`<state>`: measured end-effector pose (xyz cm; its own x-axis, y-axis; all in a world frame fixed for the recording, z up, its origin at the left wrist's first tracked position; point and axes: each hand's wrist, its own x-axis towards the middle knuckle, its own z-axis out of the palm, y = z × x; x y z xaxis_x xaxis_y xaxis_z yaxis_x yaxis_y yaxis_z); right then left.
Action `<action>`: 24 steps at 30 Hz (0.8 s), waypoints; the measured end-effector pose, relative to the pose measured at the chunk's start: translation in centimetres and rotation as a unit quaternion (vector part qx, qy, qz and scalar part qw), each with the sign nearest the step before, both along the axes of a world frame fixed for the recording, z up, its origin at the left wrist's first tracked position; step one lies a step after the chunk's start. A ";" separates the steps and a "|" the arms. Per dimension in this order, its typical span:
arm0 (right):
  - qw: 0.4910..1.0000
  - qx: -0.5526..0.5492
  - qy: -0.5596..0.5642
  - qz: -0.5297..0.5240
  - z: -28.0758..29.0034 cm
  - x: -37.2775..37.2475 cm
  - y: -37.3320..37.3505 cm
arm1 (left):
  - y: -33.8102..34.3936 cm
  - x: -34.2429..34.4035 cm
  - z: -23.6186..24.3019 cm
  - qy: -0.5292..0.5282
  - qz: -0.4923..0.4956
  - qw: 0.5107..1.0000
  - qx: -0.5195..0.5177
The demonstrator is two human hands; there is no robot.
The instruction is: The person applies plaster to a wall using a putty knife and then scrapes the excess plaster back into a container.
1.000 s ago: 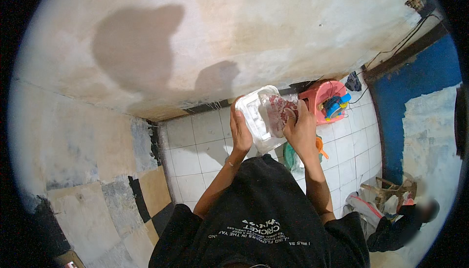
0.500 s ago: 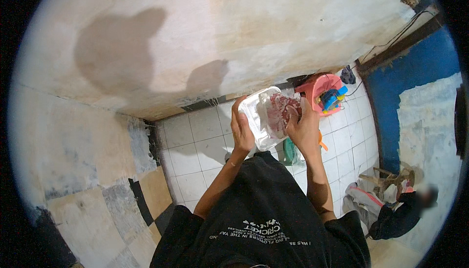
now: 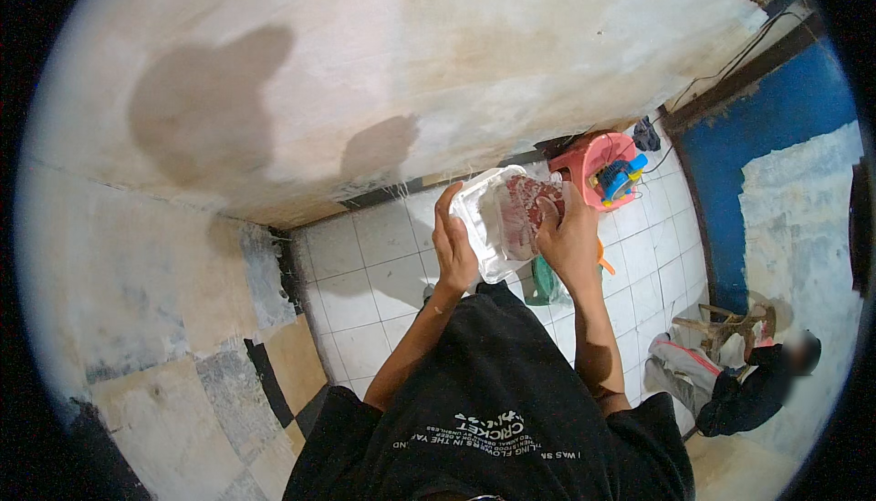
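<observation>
At frame centre, left hand (image 3: 453, 250) grips the clear plastic bag (image 3: 500, 223) edge, steadying it; right hand (image 3: 568, 244) clasps its reddish contents side, above the tiled floor (image 3: 365, 273)

Home washroom: white floor tiles (image 3: 365, 273), stained wall (image 3: 383, 72), red basin (image 3: 598, 159)
</observation>
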<state>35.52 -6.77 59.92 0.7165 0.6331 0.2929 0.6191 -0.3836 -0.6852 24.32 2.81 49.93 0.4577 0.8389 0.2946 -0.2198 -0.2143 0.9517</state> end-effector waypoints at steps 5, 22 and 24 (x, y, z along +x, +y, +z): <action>0.997 -0.067 0.021 0.030 -1.5 -1.4 0.1 | 0.0 -0.4 -0.5 -0.007 -0.004 1.000 0.009; 0.998 -0.053 0.039 -0.015 -0.5 -3.1 1.1 | 0.6 -1.5 -0.5 -0.062 -0.031 0.994 -0.084; 0.999 -0.038 0.012 0.000 -1.5 -3.0 1.4 | 0.6 -1.4 -1.1 -0.059 -0.026 0.992 -0.104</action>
